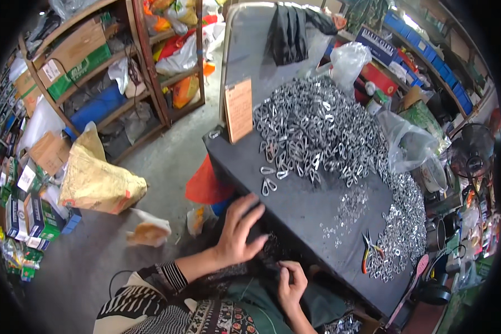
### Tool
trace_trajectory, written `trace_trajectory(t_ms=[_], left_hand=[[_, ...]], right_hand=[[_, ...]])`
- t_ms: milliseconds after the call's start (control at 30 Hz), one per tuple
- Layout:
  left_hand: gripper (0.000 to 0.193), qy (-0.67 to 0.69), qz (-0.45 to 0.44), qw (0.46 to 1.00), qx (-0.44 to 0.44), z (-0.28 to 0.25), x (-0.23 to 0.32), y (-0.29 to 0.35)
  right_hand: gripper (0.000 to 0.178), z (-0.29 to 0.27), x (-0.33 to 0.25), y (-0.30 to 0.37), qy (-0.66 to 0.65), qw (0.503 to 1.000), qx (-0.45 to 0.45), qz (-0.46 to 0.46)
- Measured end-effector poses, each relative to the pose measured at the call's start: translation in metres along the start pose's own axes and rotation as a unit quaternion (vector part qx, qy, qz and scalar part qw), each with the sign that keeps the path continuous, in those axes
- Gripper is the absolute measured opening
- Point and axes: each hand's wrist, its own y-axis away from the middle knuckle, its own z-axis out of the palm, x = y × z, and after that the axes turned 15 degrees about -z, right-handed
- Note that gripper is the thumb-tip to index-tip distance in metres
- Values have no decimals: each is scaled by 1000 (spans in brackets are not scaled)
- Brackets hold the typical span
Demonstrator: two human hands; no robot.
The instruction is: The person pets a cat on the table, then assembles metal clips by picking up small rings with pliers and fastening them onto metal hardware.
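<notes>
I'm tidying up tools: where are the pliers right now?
In the head view, the pliers lie right of centre on the black tabletop, at the left edge of the heap of small shiny metal pieces.

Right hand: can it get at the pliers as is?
Probably yes. The right hand is near the edge of the table, and only that edge seems in the way; the handles of the pliers look uncovered, with small metal pieces beside them.

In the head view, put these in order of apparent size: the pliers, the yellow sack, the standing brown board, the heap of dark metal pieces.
Largest to smallest:
1. Heap of dark metal pieces
2. Yellow sack
3. Brown board
4. Pliers
</notes>
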Motion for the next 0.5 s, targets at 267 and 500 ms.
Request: trace_trajectory(t_ms=[267, 500], left_hand=[[47, -130, -54, 990, 11, 1, -13, -56], [30, -273, -94, 957, -26, 42, 2, -84]], right_hand=[[20, -82, -5, -52, 264, 927, -51, -261], [54, -187, 36, -71, 558, 828, -55, -11]])
